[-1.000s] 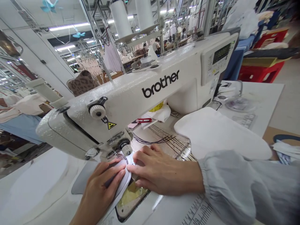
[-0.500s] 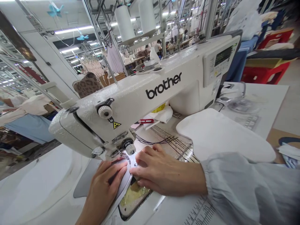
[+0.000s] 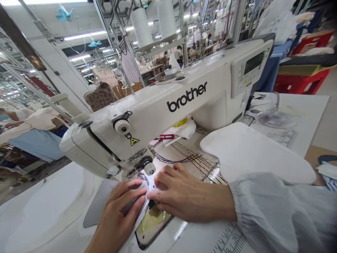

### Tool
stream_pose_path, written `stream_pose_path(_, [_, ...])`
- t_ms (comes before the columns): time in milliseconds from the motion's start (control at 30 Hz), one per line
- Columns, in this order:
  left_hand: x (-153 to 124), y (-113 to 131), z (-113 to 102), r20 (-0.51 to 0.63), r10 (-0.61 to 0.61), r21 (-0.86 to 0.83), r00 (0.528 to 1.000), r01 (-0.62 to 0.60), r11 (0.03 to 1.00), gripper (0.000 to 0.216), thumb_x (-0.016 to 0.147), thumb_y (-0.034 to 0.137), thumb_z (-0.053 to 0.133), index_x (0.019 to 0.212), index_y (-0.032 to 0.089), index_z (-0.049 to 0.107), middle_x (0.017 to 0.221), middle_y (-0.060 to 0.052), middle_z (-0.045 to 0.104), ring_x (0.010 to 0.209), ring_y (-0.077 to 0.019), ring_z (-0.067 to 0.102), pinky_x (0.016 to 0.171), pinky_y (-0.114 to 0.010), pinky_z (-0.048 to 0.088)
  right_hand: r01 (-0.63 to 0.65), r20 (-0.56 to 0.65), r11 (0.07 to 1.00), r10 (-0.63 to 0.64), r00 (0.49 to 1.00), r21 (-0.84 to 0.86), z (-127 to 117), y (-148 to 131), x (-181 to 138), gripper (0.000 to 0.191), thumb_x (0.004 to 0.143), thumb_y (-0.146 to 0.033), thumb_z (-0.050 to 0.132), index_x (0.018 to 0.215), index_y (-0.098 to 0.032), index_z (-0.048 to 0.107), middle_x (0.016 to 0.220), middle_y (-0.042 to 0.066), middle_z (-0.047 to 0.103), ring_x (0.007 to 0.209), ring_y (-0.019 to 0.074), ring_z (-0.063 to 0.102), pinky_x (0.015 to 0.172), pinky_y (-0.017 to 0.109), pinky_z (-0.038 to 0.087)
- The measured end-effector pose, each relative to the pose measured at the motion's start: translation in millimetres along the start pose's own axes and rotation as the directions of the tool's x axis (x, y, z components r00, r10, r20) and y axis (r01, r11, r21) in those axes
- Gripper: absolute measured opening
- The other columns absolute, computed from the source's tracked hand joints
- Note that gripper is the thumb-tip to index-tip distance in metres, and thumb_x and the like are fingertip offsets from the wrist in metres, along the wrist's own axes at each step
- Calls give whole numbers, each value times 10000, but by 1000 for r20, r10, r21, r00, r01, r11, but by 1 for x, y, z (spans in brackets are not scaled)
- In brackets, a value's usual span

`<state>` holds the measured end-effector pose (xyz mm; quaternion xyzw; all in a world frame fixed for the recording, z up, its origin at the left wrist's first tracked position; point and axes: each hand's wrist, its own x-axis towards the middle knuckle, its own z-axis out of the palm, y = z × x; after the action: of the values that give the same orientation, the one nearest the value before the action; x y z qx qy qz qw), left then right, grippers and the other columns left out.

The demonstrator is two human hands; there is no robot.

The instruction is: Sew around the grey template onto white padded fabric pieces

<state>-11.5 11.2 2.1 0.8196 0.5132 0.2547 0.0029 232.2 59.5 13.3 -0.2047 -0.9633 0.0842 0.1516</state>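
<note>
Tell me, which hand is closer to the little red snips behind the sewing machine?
Right. The right hand lies flat on the bed just in front of the red snips; the left hand presses the white fabric farther off.

My left hand (image 3: pixel 118 214) lies palm down, the forearm coming up from the bottom edge of the view, bare to the wrist. Its fingers are stretched forward and pressed flat, tips pointing up and to the right. My right hand (image 3: pixel 184 196) reaches in from the right, palm down too, its fingers (image 3: pixel 164 175) slightly spread and bent, fingertips just beside those of the left. A pale gathered sleeve (image 3: pixel 265 211) covers my right forearm down to the wrist.
</note>
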Motion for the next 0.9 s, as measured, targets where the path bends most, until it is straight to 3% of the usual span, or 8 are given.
stream_pose_path(300, [0,9,9,-158,15,113,987,3,994,169,900,297,565,943,285,728,1010,-18,707,915,-189,697,795,-313,580,-35,-15,999,35,999,-11,1,0,-1,230,996,-374,462,1143,-227,560,1158,77,537,1007,245,452,814,404,337])
stream_pose_path(567, [-5,-2,1,12,139,184,990,-139,973,262,928,241,513,1142,294,655,1191,-5,681,1097,-198,636,936,-339,512,5,-17,1000,-5,1000,2,0,1,0,196,994,-340,469,1091,-233,601,1099,62,547,987,227,463,831,395,341])
stream_pose_path(900, [-8,3,9,-79,140,254,987,-116,960,253,927,248,503,1130,248,654,1149,-25,702,1036,-200,661,880,-320,514,-13,-61,1000,13,998,-7,3,2,0,204,983,-363,491,1097,-230,596,1093,49,550,974,221,452,812,396,328])
